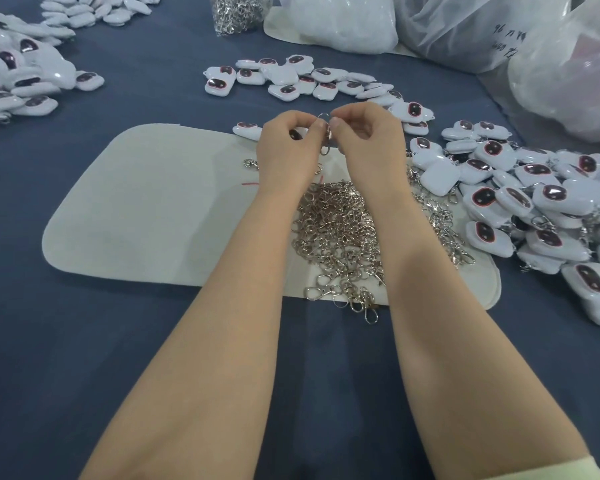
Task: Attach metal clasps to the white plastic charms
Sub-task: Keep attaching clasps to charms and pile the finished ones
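Observation:
My left hand (pixel 286 147) and my right hand (pixel 368 136) meet above the far edge of a white felt mat (pixel 146 209). Together they pinch a metal clasp (pixel 326 133), whose thin ring arches between the fingertips. A white charm with a dark oval (pixel 297 134) shows inside my left hand's curled fingers. A heap of loose silver clasps (pixel 340 237) lies on the mat between my forearms. White charms lie in a row beyond my hands (pixel 291 81) and in a pile with clasps on the right (pixel 534 202).
More white charms are heaped at the far left (pixel 21 77) and top left (pixel 97 8). A clear bag of clasps (pixel 238 12) stands at the back, with large plastic bags (pixel 482 26) behind and to the right. Blue cloth (pixel 84 341) covers the table.

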Demonstrator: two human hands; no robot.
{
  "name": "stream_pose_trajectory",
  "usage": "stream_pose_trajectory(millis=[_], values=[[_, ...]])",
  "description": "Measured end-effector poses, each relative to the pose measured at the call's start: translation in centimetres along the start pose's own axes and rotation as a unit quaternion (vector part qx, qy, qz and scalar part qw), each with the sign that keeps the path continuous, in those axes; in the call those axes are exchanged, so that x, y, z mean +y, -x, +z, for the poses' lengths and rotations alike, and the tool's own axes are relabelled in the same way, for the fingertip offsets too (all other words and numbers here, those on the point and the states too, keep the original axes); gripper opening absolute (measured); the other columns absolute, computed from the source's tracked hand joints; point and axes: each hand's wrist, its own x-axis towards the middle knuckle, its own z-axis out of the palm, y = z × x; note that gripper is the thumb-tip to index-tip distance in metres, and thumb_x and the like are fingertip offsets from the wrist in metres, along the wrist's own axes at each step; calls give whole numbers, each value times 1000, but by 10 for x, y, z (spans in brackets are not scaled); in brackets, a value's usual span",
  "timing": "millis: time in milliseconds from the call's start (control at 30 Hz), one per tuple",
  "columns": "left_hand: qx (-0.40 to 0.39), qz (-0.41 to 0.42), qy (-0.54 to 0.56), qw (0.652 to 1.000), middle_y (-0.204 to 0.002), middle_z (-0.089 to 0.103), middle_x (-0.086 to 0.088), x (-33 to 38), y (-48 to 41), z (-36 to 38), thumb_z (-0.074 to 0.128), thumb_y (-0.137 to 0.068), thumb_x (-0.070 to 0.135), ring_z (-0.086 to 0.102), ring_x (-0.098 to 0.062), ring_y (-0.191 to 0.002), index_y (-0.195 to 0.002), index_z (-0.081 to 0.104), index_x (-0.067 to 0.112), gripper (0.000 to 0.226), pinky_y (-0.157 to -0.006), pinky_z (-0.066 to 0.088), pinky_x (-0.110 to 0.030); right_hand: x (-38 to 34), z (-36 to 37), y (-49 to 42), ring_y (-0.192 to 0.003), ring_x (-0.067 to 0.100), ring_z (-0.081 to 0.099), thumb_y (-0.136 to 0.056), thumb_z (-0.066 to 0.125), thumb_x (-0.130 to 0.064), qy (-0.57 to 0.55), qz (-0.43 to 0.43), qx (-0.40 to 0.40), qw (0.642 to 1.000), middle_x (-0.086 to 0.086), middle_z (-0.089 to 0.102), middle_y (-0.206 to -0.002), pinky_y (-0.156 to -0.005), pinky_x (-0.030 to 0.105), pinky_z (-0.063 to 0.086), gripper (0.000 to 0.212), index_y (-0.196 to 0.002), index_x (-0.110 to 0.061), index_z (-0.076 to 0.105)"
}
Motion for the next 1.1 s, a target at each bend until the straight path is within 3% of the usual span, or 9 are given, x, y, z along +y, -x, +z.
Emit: stream_pose_trajectory(millis=[133, 267, 433, 733, 867, 1100], values=[[2, 24, -32, 999, -77, 62, 5, -3, 0, 1, 58, -91, 19, 58, -16, -82, -80, 64, 19, 12, -81, 49, -31, 1, 2, 0, -88, 17, 66, -87, 61, -10, 20, -4, -4, 1000, -2, 68, -86, -88, 37, 52, 9, -84, -18, 63], [-5, 56, -87, 995, -80, 63, 7, -5, 0, 3, 56, -92, 23, 50, -8, -75, -79, 64, 21, 15, -66, 34, -20, 2, 2, 0, -87, 14, 64, -89, 56, -8, 56, -21, -1, 998, -4, 64, -86, -85, 27, 50, 10, -87, -17, 60], [16, 71, -137, 988, -107, 62, -4, -8, -1, 3, 56, -92, 24, 47, -10, -79, -93, 63, 20, 9, -69, 34, -21, 3, 4, 1, -84, 8, 55, -92, 52, -9, 126, -55, -9, 990, -5, 61, -87, -78, 16, 42, 11, -95, -10, 62], [12, 75, -138, 987, -106, 62, -6, -8, -2, 4, 54, -92, 21, 47, -12, -76, -93, 64, 17, 10, -68, 33, -20, 2, 3, 3, -73, -2, 52, -88, 55, -4, 99, -63, 1, 993, -10, 59, -85, -73, 11, 43, 12, -97, -9, 60], [5, 81, -140, 987, -107, 62, -6, -8, -3, 5, 52, -93, 16, 52, -15, -87, -95, 64, 15, 13, -74, 36, -20, 2, 3, 4, -63, -10, 49, -85, 57, -4, 87, -74, 6, 993, -15, 54, -75, -65, 8, 41, 12, -88, -15, 54], [3, 85, -136, 987, -109, 62, -5, -9, -3, 7, 51, -94, 16, 51, -11, -89, -97, 64, 14, 13, -74, 35, -18, 1, 2, 6, -63, -3, 48, -84, 57, -3, 68, -78, 25, 994, -15, 53, -72, -65, 9, 41, 13, -85, -14, 51]])
